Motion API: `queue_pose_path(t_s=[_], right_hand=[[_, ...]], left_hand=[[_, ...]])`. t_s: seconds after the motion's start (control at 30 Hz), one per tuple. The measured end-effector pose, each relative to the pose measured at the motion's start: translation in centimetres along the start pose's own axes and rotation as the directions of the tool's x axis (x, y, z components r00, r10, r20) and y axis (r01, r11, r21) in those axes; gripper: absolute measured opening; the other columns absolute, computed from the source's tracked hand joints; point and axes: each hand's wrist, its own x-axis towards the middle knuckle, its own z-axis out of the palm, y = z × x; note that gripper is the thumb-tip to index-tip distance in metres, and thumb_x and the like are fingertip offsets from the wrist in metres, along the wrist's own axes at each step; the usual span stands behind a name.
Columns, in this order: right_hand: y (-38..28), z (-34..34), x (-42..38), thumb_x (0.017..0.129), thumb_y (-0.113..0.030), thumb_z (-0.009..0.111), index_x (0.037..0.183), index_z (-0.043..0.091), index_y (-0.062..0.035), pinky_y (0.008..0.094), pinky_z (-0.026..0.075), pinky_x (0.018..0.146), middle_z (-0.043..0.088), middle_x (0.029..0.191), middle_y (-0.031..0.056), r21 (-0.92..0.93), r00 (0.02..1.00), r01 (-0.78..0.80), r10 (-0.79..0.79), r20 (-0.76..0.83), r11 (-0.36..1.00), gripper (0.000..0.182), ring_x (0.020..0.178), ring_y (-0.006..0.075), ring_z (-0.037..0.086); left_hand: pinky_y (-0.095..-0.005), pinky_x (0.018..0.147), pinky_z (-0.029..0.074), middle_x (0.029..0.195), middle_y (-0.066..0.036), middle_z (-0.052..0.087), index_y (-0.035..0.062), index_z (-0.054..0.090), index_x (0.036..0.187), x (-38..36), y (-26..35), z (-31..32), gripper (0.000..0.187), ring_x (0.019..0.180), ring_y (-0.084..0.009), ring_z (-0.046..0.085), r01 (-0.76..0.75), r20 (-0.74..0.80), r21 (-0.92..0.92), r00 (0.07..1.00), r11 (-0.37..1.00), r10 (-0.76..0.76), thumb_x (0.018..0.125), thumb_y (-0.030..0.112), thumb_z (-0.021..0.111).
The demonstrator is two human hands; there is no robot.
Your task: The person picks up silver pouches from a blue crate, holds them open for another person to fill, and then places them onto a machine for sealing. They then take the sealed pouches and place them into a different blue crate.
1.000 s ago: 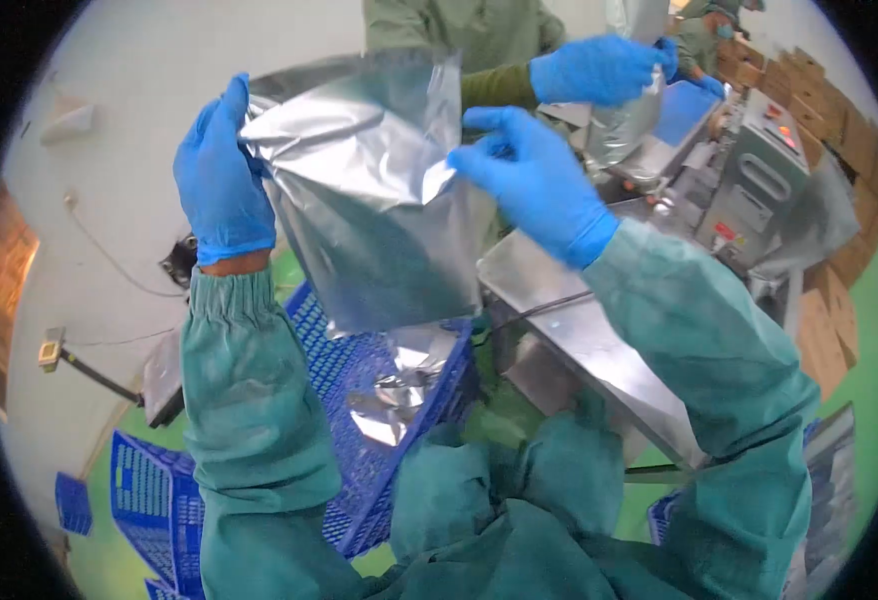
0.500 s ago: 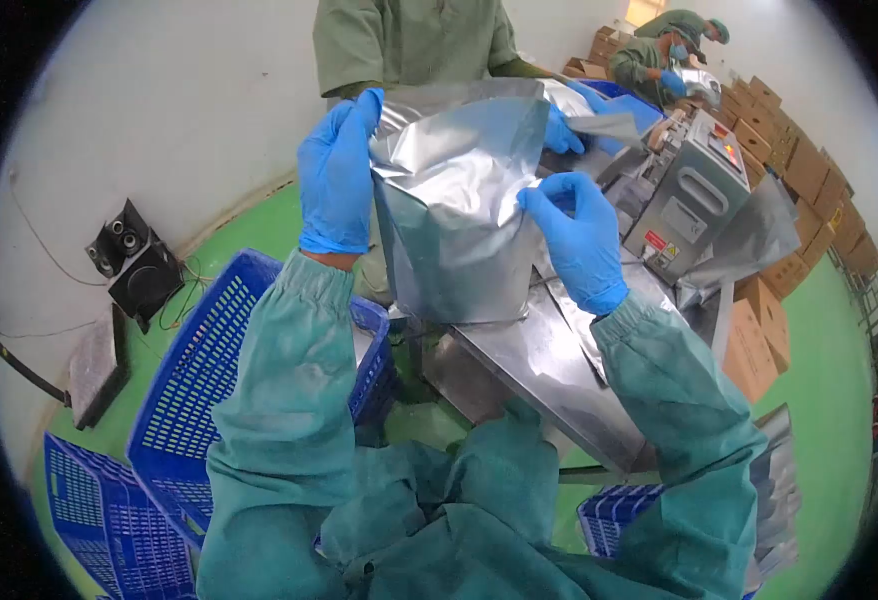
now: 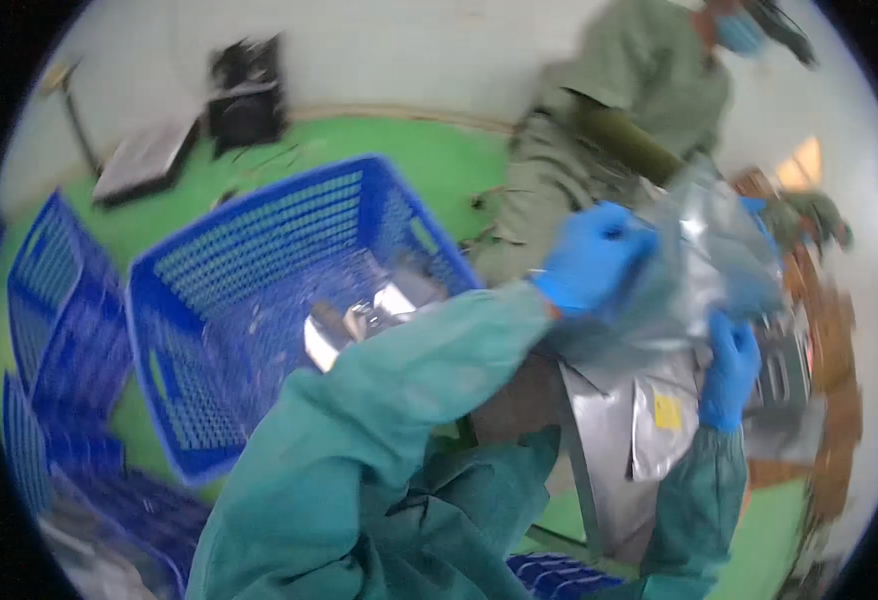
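A large silver foil bag is held up between my two blue-gloved hands, blurred by motion. My left hand grips its left side, fingers closed. At the bag's lower right edge, my right hand has its fingers pressed together on the foil. Below the bag, a smaller silver pouch with a yellow label lies on the metal table. To the left, a blue basket holds a few shiny silver packets.
A co-worker in green stands across the table. Blue baskets are stacked at the far left. A grey machine and cardboard boxes are at the right. A black speaker sits by the wall.
The view has swung left, bringing the blue basket and its packets into sight. The foil bag, still in both hands, now appears farther right and tilted.
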Motion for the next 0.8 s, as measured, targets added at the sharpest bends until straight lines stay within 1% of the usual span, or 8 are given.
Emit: queue_pose_path(t_s=[0.03,0.3,0.4,0.53,0.57,0.67,0.7,0.8], right_hand=[[0.8,-0.2,0.0,0.082,-0.016,0.065,0.087,0.061,0.0007,0.0233,0.038,0.062,0.055,0.077,0.0007,-0.011,0.999,0.011,-0.011,-0.041,1.000,0.018,0.070,0.0086,0.046],[2.2,-2.0,-1.1,0.088,-0.029,0.059,0.077,0.051,-0.0004,0.0278,0.040,0.069,0.048,0.075,0.0024,-0.333,0.955,0.074,-0.163,-0.249,0.940,0.032,0.072,0.0127,0.045],[1.8,-1.2,-1.0,0.089,-0.030,0.058,0.085,0.055,0.0023,0.0293,0.042,0.072,0.053,0.081,0.0057,-0.451,0.931,0.107,-0.249,-0.267,0.886,0.033,0.076,0.0152,0.049],[1.7,-1.2,-0.5,0.090,-0.033,0.056,0.097,0.057,0.0046,0.0312,0.042,0.077,0.058,0.090,0.0101,-0.483,0.929,0.109,-0.262,-0.262,0.869,0.039,0.082,0.0182,0.052],[1.4,-1.3,-0.4,0.090,-0.035,0.055,0.102,0.057,0.0049,0.0318,0.042,0.079,0.059,0.094,0.0117,-0.496,0.937,0.085,-0.238,-0.254,0.864,0.041,0.085,0.0187,0.052],[2.2,-2.1,0.0,0.091,-0.036,0.054,0.106,0.057,0.0054,0.0324,0.041,0.081,0.060,0.098,0.0131,-0.543,0.947,0.003,-0.177,-0.269,0.840,0.044,0.088,0.0194,0.053],[2.6,-2.6,0.0,0.091,-0.036,0.055,0.105,0.057,0.0056,0.0325,0.041,0.082,0.060,0.097,0.0129,-0.571,0.951,-0.016,-0.165,-0.263,0.821,0.044,0.088,0.0196,0.053],[3.2,-2.8,0.3,0.090,-0.034,0.056,0.104,0.057,0.0062,0.0325,0.041,0.080,0.060,0.096,0.0125,-0.507,0.952,0.004,-0.158,-0.261,0.862,0.043,0.086,0.0193,0.053]], left_hand=[[-0.0307,0.062,0.046,0.072,-0.009,0.059,0.0028,0.062,0.083,1.3,-2.5,0.8,0.016,0.066,-0.0141,0.055,-0.213,-0.116,0.064,0.969,0.975,0.220,0.082,0.019,0.060],[-0.0349,0.068,0.046,0.076,-0.016,0.060,0.0020,0.063,0.080,3.9,-4.9,2.5,0.021,0.071,-0.0278,0.060,-0.242,-0.417,-0.059,0.888,0.968,0.196,0.078,0.023,0.065],[-0.0370,0.069,0.046,0.077,-0.015,0.061,0.0038,0.064,0.080,3.4,-3.8,0.2,0.026,0.072,-0.0287,0.060,-0.329,-0.357,0.001,0.882,0.944,0.307,0.081,0.030,0.061],[-0.0375,0.074,0.048,0.086,-0.013,0.064,0.0077,0.067,0.089,-1.1,-2.5,-11.0,0.030,0.080,-0.0290,0.062,-0.559,0.255,0.488,0.825,0.670,0.504,0.084,0.035,0.056],[-0.0346,0.077,0.049,0.091,-0.012,0.065,0.0099,0.067,0.096,-4.1,0.7,-14.5,0.028,0.085,-0.0251,0.063,-0.185,0.194,0.578,0.977,0.795,0.086,0.085,0.033,0.056],[-0.0288,0.076,0.050,0.093,-0.006,0.066,0.0107,0.066,0.105,-8.5,-1.0,-25.0,0.022,0.082,-0.0125,0.061,0.385,-0.296,0.464,0.916,0.798,-0.270,0.090,0.020,0.054],[-0.0272,0.079,0.049,0.097,-0.008,0.065,0.0082,0.065,0.108,-9.6,-3.6,-30.6,0.023,0.085,-0.0128,0.061,0.177,-0.233,0.749,0.972,0.639,0.004,0.090,0.014,0.051],[-0.0298,0.090,0.044,0.109,-0.009,0.062,0.0046,0.061,0.111,-14.8,-12.4,-43.1,0.026,0.102,-0.0164,0.057,0.204,-0.139,0.751,0.979,0.628,-0.151,0.090,0.009,0.047]])
